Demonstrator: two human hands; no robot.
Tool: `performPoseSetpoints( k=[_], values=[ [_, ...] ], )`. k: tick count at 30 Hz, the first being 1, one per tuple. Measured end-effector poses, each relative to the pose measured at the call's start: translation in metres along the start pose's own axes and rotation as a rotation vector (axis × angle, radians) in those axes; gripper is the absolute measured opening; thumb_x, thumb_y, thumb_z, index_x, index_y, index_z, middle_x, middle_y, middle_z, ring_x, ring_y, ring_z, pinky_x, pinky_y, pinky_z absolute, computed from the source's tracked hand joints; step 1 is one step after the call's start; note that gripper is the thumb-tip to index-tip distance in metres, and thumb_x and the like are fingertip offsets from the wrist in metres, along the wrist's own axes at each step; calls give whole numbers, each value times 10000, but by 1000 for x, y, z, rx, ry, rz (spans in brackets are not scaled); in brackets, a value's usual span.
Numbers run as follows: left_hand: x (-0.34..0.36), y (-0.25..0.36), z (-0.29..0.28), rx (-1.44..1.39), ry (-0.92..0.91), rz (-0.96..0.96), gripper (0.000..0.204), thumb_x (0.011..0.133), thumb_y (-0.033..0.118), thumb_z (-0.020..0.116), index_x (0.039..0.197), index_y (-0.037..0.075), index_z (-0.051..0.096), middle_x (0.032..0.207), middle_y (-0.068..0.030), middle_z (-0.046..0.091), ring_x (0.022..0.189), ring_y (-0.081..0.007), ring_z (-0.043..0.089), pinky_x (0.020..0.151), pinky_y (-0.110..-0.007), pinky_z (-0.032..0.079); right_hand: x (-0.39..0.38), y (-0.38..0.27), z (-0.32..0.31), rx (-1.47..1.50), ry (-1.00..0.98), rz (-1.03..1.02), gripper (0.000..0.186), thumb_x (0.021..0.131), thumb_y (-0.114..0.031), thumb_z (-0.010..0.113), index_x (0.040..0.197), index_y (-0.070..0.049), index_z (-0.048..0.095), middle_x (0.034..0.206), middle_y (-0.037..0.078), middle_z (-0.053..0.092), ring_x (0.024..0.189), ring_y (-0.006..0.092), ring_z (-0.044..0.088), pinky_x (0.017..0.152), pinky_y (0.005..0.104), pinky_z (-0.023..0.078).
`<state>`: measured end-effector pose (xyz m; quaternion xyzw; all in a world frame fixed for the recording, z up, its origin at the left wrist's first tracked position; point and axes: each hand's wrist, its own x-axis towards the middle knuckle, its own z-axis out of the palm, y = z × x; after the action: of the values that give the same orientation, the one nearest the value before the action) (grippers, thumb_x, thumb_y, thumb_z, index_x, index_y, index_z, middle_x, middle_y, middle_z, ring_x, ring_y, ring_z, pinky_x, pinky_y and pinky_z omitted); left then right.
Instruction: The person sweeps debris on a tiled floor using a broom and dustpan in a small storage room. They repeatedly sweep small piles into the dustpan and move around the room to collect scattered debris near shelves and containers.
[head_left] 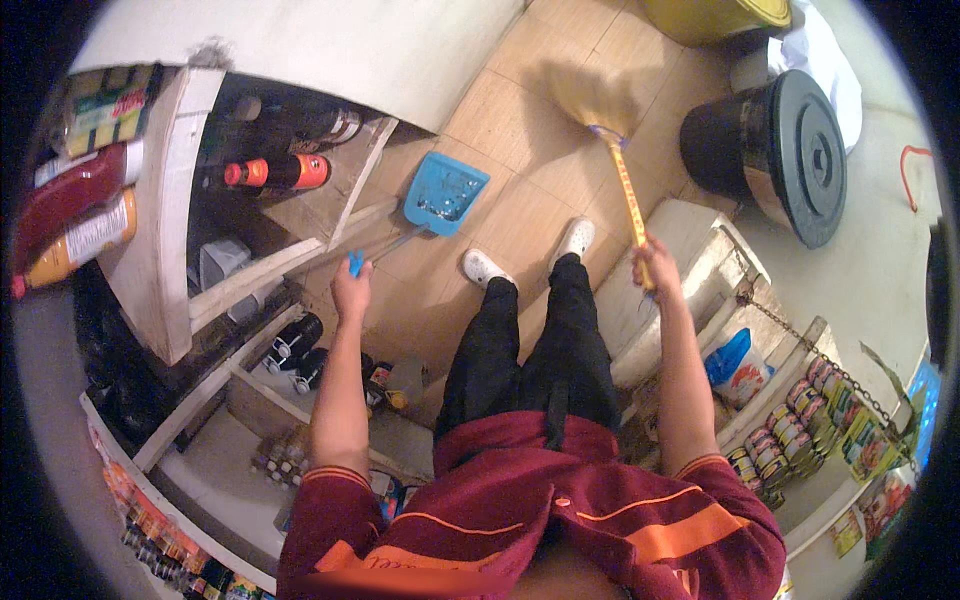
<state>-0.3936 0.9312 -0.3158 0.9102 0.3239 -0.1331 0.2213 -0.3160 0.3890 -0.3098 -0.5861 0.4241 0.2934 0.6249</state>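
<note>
My left hand (352,285) grips the blue top of the dustpan's handle (354,262). The blue dustpan (449,185) is at the floor ahead of me, left of centre, with small debris in its pan. My right hand (655,262) is closed around the yellow handle of a broom (628,185). The broom's straw head (585,100), slightly blurred, lies out beyond it to the right of the dustpan. Below, my feet in white clogs (487,268) stand on the tiled floor (500,110).
Wooden shelves (160,220) with bottles (275,172) line my left. On my right are a black lidded bin (730,150), a yellow container (715,15), a white cabinet (660,225), a hanging chain (790,330) and shelves of cans (800,415). A white wall (320,50) bounds the floor ahead.
</note>
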Motion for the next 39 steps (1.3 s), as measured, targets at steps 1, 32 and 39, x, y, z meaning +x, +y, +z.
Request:
performPoseSetpoints(
  k=[1, 32, 39],
  values=[
    [6, 5, 1, -4, -6, 13, 354, 761, 267, 677, 1001, 18, 599, 878, -213, 629, 831, -391, 596, 727, -435, 455, 15, -1, 3, 24, -1, -30, 578, 830, -92, 546, 1367, -122, 333, 655, 52, 490, 439, 136, 449, 370, 273, 397],
    [20, 4, -27, 158, -129, 207, 296, 780, 248, 655, 988, 46, 598, 856, -205, 619, 818, -395, 582, 687, -447, 447, -162, 162, 69, 241, -88, 263, 583, 819, -79, 562, 1356, -158, 348, 695, 59, 506, 454, 130, 455, 386, 269, 395],
    [17, 5, -16, 124, -85, 188, 268, 764, 229, 654, 915, 22, 576, 826, -200, 618, 775, -396, 588, 676, -459, 449, -99, 123, 12, 690, 109, 420, 200, 826, -135, 533, 994, -90, 434, 654, 42, 493, 431, 92, 438, 341, 198, 388]
  ],
)
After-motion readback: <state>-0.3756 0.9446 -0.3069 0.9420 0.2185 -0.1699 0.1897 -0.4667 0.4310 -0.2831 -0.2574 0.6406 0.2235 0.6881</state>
